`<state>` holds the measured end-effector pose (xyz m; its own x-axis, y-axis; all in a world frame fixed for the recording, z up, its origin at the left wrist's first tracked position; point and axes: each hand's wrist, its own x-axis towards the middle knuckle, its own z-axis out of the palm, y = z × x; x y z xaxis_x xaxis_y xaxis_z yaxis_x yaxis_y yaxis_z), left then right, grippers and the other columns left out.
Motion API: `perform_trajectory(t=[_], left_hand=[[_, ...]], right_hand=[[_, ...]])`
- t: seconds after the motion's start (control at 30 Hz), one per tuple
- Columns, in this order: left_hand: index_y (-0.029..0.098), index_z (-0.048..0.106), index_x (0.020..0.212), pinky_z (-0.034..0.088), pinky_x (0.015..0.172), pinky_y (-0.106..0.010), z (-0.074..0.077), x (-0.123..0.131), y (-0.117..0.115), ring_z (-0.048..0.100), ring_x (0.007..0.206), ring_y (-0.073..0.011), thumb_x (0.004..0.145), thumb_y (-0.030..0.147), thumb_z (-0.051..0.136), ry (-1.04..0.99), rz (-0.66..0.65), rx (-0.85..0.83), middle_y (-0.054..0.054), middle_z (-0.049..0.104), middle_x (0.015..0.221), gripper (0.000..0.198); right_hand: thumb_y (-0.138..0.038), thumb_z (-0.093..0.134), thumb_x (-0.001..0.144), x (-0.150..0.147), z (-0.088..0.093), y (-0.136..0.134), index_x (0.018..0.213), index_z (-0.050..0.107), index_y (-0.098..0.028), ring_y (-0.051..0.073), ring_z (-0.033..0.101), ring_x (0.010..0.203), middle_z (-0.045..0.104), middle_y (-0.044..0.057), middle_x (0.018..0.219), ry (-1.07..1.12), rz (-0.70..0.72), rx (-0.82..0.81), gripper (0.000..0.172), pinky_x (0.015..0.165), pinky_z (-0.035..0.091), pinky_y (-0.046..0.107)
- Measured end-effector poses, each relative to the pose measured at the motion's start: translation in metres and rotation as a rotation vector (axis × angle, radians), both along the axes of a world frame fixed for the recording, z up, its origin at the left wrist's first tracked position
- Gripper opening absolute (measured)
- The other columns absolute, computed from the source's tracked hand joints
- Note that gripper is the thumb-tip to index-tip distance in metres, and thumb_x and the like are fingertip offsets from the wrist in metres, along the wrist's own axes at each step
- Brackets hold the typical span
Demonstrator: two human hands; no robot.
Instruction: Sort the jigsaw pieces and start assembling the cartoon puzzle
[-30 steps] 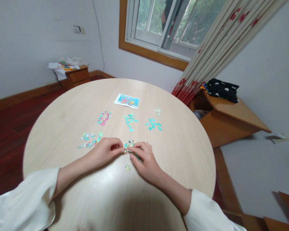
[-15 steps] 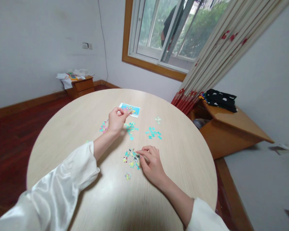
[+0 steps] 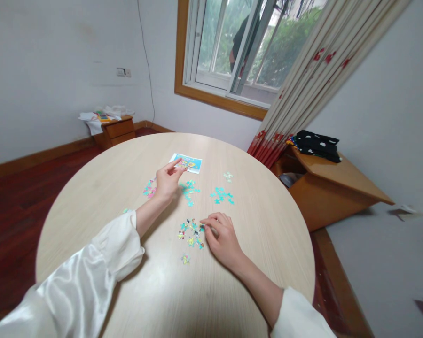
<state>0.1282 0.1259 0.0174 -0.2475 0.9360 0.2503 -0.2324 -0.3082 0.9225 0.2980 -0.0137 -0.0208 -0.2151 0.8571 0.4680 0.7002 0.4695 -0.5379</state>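
My left hand (image 3: 167, 179) reaches across the round wooden table (image 3: 127, 155), its fingers pinching the near edge of a small picture card (image 3: 190, 163). My right hand (image 3: 222, 234) rests on the table, fingertips curled on a puzzle piece at the edge of a small cluster of joined pieces (image 3: 191, 232). Groups of loose jigsaw pieces lie around: pink ones (image 3: 148, 188) beside the left wrist, turquoise ones (image 3: 189, 190) under the left hand's right side, and more turquoise ones (image 3: 222, 195) further right. A single piece (image 3: 185, 258) lies nearer me.
A low wooden cabinet (image 3: 114, 129) with papers stands at the back left wall. A slanted wooden piece of furniture (image 3: 333, 183) with dark cloth on it sits to the right. Striped curtains (image 3: 310, 80) hang by the window, where a person stands outside.
My left hand left the central cluster and reached forward to the picture card, now pinching its edge. My right hand stayed at the cluster. The view tilted up slightly.
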Motion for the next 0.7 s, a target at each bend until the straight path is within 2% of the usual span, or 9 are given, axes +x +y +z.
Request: perform_trajectory(t=[0.13, 0.33, 0.43, 0.53, 0.63, 0.7], left_hand=[[0.014, 0.074, 0.093, 0.047, 0.060, -0.025, 0.002, -0.002, 0.002, 0.061, 0.069, -0.0151, 0.063, 0.024, 0.074, 0.025, 0.037, -0.006, -0.006, 0.073, 0.079, 0.031], [0.014, 0.073, 0.102, 0.033, 0.044, -0.019, 0.011, -0.003, 0.000, 0.050, 0.053, -0.0093, 0.063, 0.019, 0.074, -0.022, 0.075, -0.043, -0.002, 0.068, 0.065, 0.039], [0.015, 0.074, 0.097, 0.032, 0.044, -0.018, 0.025, -0.004, 0.001, 0.053, 0.056, -0.0096, 0.063, 0.021, 0.074, -0.065, 0.020, -0.014, -0.004, 0.071, 0.071, 0.035], [0.017, 0.073, 0.099, 0.033, 0.044, -0.018, 0.047, -0.008, 0.002, 0.057, 0.058, -0.0105, 0.064, 0.022, 0.075, -0.129, -0.033, 0.026, -0.006, 0.073, 0.076, 0.036], [0.018, 0.072, 0.101, 0.034, 0.044, -0.017, 0.064, -0.010, 0.001, 0.061, 0.063, -0.0125, 0.064, 0.026, 0.077, -0.127, -0.043, 0.111, -0.007, 0.073, 0.080, 0.038], [0.018, 0.072, 0.100, 0.036, 0.044, -0.017, 0.069, -0.010, -0.001, 0.064, 0.068, -0.0148, 0.063, 0.029, 0.079, -0.087, -0.038, 0.161, -0.007, 0.073, 0.080, 0.039]], right_hand=[[-0.012, 0.050, 0.086, 0.003, -0.002, 0.003, 0.098, 0.068, -0.019, 0.021, 0.055, 0.089, 0.061, 0.007, 0.090, -0.009, 0.004, -0.026, 0.023, 0.079, 0.040, 0.038], [-0.011, 0.051, 0.085, 0.000, -0.002, -0.001, 0.105, 0.068, -0.021, 0.020, 0.055, 0.091, 0.059, 0.007, 0.092, -0.008, 0.147, -0.020, 0.028, 0.081, 0.043, 0.038], [-0.012, 0.052, 0.086, -0.003, -0.003, -0.001, 0.105, 0.068, -0.020, 0.020, 0.054, 0.091, 0.059, 0.008, 0.093, -0.010, 0.182, -0.006, 0.027, 0.081, 0.043, 0.039], [-0.012, 0.051, 0.086, -0.004, -0.004, 0.004, 0.102, 0.069, -0.020, 0.020, 0.055, 0.091, 0.059, 0.008, 0.093, 0.031, 0.186, -0.010, 0.025, 0.082, 0.043, 0.040], [-0.015, 0.059, 0.082, -0.002, -0.001, 0.011, 0.100, 0.070, -0.022, 0.019, 0.056, 0.096, 0.059, 0.007, 0.098, 0.102, 0.305, -0.150, 0.022, 0.089, 0.044, 0.039], [-0.021, 0.069, 0.076, 0.000, 0.002, 0.015, 0.102, 0.071, -0.023, 0.019, 0.055, 0.102, 0.058, 0.006, 0.104, 0.098, 0.400, -0.263, 0.026, 0.094, 0.044, 0.038]])
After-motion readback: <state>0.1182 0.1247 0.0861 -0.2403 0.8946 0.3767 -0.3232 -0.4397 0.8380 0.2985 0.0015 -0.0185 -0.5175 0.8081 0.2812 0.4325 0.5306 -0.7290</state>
